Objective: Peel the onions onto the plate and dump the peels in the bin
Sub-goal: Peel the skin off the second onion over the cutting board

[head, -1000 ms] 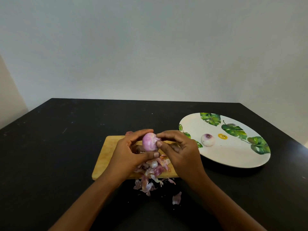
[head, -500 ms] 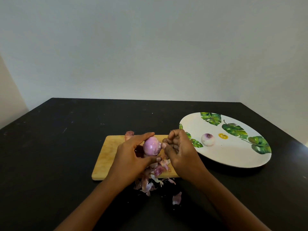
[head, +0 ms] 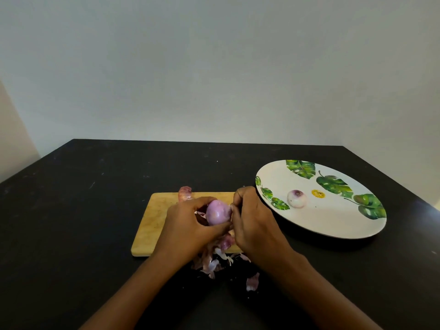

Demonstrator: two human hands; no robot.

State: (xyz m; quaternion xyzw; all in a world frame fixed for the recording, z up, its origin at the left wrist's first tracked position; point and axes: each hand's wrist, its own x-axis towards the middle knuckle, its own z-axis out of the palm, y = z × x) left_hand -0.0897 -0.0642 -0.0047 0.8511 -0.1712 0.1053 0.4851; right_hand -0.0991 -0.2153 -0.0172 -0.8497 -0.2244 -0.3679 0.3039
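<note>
Two hands meet over a rectangular pale wooden cutting board (head: 154, 222) near the middle of the black worktop (head: 83, 210). The left hand (head: 188, 225) grips a pale purple round onion (head: 217, 211), thumb and fingers curled round it. The right hand (head: 254, 225), fingers bent, pinches at the onion's three o'clock side.

A broad stretch of worktop runs from the board to the edge at nine o'clock, and another to the far edge at twelve. At three o'clock an oval white plate with green leaf print (head: 333, 225) lies just beside the board, its far rim near the worktop's right edge.

By count: one board and one plate. There are two onions, the held one and a small peeled whitish onion (head: 296, 198) on the plate beside a yellow mark (head: 318, 193). One heap of purple-white peels (head: 212, 260) spills over the board's six o'clock edge, and one loose peel (head: 252, 282) lies apart nearer me. One reddish piece (head: 184, 193) sits at the board's twelve o'clock edge; onion or skin, I cannot tell.
</note>
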